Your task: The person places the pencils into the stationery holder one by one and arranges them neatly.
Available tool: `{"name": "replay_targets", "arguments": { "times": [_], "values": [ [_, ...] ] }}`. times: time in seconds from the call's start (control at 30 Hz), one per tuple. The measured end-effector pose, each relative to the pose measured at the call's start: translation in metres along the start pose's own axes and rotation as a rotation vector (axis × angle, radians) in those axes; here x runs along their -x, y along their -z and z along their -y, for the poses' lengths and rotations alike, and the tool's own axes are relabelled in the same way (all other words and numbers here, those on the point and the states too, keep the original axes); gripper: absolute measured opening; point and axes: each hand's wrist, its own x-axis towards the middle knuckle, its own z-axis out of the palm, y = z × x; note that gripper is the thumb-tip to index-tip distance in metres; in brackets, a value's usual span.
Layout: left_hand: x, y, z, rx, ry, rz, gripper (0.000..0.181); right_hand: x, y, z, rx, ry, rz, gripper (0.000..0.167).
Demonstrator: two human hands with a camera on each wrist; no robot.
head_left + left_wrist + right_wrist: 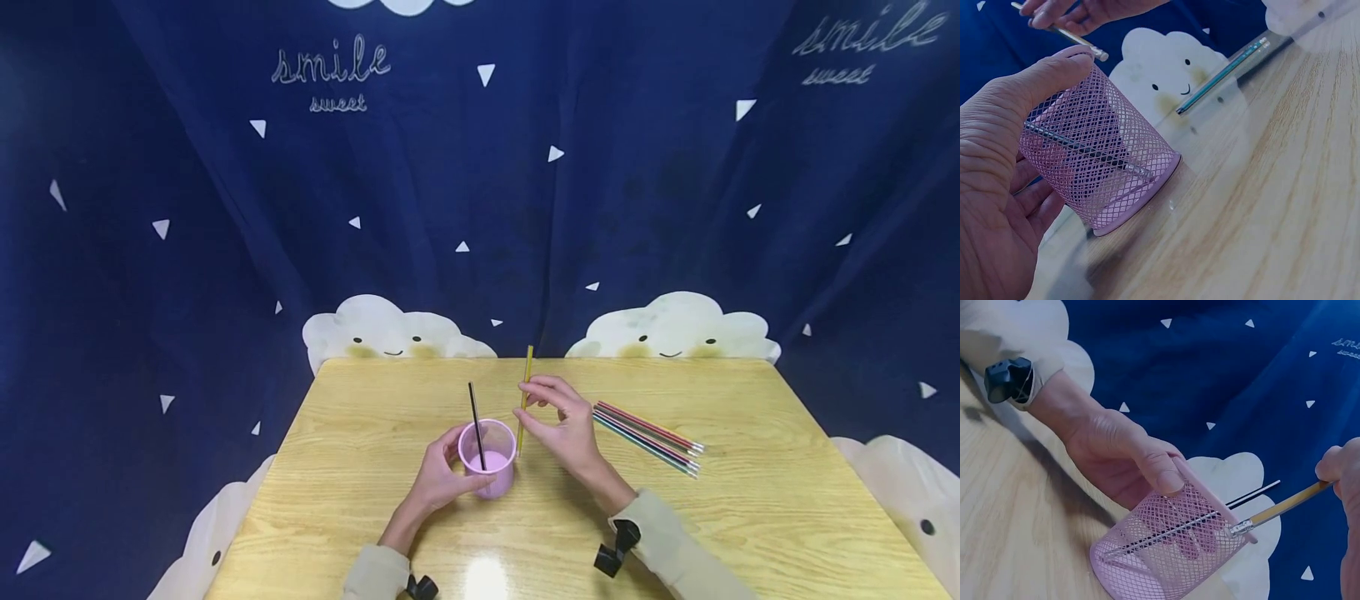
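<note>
A pink mesh cup (498, 483) stands on the table, and my left hand (438, 477) grips its side, thumb near the rim in the left wrist view. One black pencil (476, 421) leans inside the cup (1110, 144). My right hand (562, 421) pinches a yellow pencil (528, 367) between thumb and fingers, held nearly upright just right of the cup. In the right wrist view the yellow pencil's (1291, 501) eraser end is at the cup's rim; whether it touches cannot be told.
Several coloured pencils (648, 433) lie in a loose bundle on the wooden table (360, 417), right of my right hand. Behind the table hangs a dark blue curtain (420, 183) with white clouds and triangles.
</note>
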Motion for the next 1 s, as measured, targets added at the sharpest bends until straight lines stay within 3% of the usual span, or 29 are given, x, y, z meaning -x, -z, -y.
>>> {"name": "replay_targets", "arguments": {
  "times": [0.3, 0.47, 0.8, 1.0],
  "values": [
    [0.002, 0.001, 0.000, -0.030, 0.012, -0.010, 0.083, -0.012, -0.007, 0.005, -0.022, 0.056, 0.013, 0.043],
    [0.001, 0.000, 0.000, -0.019, 0.002, -0.005, 0.082, -0.007, -0.016, 0.001, 0.016, 0.074, 0.036, 0.042],
    [0.001, 0.001, 0.002, 0.002, -0.012, 0.000, 0.080, 0.013, -0.026, -0.010, 0.078, 0.074, 0.166, 0.037],
    [0.001, 0.001, 0.001, 0.007, -0.043, 0.006, 0.078, 0.018, -0.027, -0.012, 0.091, 0.021, 0.247, 0.033]
  ]
}}
